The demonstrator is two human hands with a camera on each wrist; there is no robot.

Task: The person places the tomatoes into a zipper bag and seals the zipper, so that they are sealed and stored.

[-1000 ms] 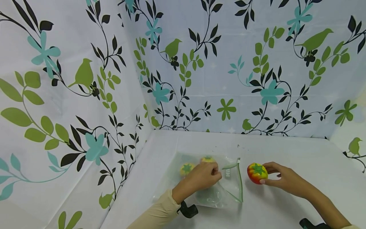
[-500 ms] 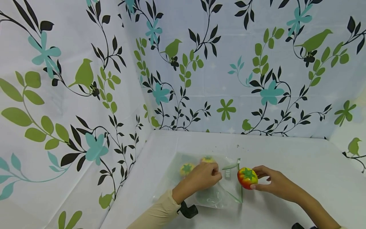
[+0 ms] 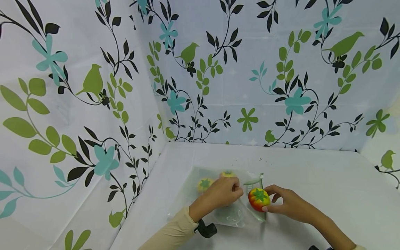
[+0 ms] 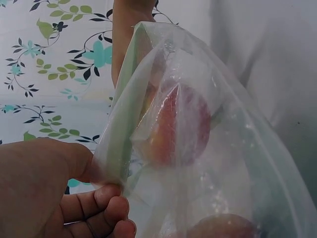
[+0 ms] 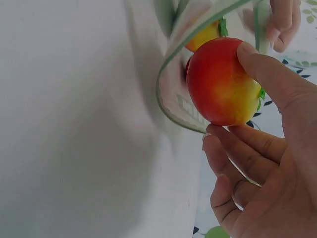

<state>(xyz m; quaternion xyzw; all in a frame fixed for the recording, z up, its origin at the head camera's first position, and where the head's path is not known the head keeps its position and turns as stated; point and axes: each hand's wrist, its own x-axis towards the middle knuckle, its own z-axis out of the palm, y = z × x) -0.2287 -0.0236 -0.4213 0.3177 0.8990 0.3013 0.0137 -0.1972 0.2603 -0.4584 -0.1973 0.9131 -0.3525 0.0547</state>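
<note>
My right hand [image 3: 290, 205] holds a red and yellow toy tomato [image 3: 258, 200] with a green star-shaped top, between thumb and fingertips. In the right wrist view this toy tomato [image 5: 220, 82] is at the open mouth of a clear zip bag [image 5: 166, 96] with a green-edged rim. My left hand [image 3: 218, 192] pinches the bag's upper edge; in the left wrist view thumb and fingers grip the plastic bag [image 4: 237, 129]. Inside the bag lie more toy tomatoes, one at the left [image 3: 204, 184] and another behind my left hand [image 3: 227, 174], partly hidden.
A white table [image 3: 318, 173] lies under the bag. Behind and to the left hangs a white sheet [image 3: 212, 114] printed with birds, leaves and flowers. Black straps [image 3: 206, 229] are around the wrists.
My right hand has carried the toy tomato leftward, from the right of the bag to its mouth. My left hand has stayed in place on the bag.
</note>
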